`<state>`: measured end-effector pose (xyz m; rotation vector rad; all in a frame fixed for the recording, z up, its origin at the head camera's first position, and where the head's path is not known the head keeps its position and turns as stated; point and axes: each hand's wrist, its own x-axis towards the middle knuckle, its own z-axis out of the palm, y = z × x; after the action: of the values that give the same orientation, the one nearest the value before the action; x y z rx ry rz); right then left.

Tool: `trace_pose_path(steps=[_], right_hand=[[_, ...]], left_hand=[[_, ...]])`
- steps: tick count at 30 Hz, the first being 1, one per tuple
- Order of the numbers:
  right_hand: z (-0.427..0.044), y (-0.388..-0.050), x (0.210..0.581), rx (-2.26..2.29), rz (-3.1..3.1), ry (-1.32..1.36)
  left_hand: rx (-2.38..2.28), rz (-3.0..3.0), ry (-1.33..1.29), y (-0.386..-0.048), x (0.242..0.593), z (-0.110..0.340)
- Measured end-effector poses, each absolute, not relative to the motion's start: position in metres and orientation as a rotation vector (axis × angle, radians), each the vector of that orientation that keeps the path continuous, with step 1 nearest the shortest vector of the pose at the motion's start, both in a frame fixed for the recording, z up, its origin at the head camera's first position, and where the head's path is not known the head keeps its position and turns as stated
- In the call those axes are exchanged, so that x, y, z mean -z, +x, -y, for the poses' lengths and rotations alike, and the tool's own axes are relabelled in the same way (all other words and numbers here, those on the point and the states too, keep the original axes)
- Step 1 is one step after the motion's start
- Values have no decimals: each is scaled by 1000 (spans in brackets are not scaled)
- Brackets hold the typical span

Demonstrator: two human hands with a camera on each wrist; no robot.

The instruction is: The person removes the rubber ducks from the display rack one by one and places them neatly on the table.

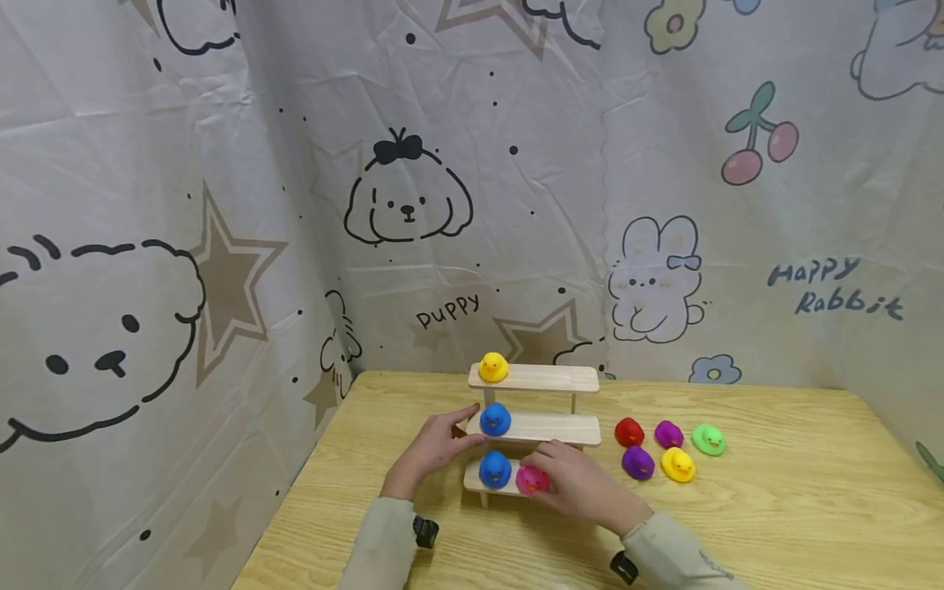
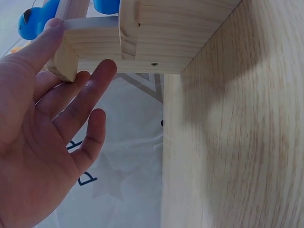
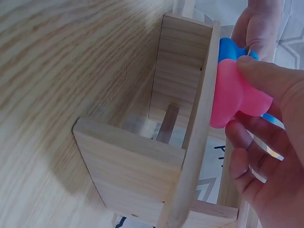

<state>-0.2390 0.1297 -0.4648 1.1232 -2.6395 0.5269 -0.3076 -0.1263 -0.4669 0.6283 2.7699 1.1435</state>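
A small three-tier wooden stand (image 1: 556, 428) holds rubber ducks at its left side. My right hand (image 1: 583, 485) pinches a pink rubber duck (image 1: 528, 481) between thumb and fingers at the lowest tier, and in the right wrist view that pink duck (image 3: 229, 92) sits against the plank. Directly left of it is a blue duck (image 1: 495, 470). My left hand (image 1: 433, 449) holds the left end of the middle tier, with the thumb on the plank end (image 2: 64, 64) and fingers behind. Another blue duck (image 1: 495, 419) sits on the middle tier; a yellow duck (image 1: 493, 368) tops the stand.
Several loose ducks lie on the wooden table (image 1: 796, 508) right of the stand: a red duck (image 1: 629, 432), two purple ducks (image 1: 637, 463), a green duck (image 1: 709, 440) and a yellow duck (image 1: 678, 465). A printed curtain (image 1: 546, 205) hangs behind and left of the table.
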Motion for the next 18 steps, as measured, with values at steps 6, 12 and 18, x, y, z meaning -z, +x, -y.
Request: trace_pose_path(steps=[6,12,18], right_hand=[[-132,-237,464,-539,2621,1133],[-136,-236,462,-542,2605,1118],[-143,-233,457,-537,2617,1090]], left_hand=[[-1149,-2764,622,-306,466,126],[-1159,-2762,641,-307,467,126],[-1174,-2760,633,-309,471,127]])
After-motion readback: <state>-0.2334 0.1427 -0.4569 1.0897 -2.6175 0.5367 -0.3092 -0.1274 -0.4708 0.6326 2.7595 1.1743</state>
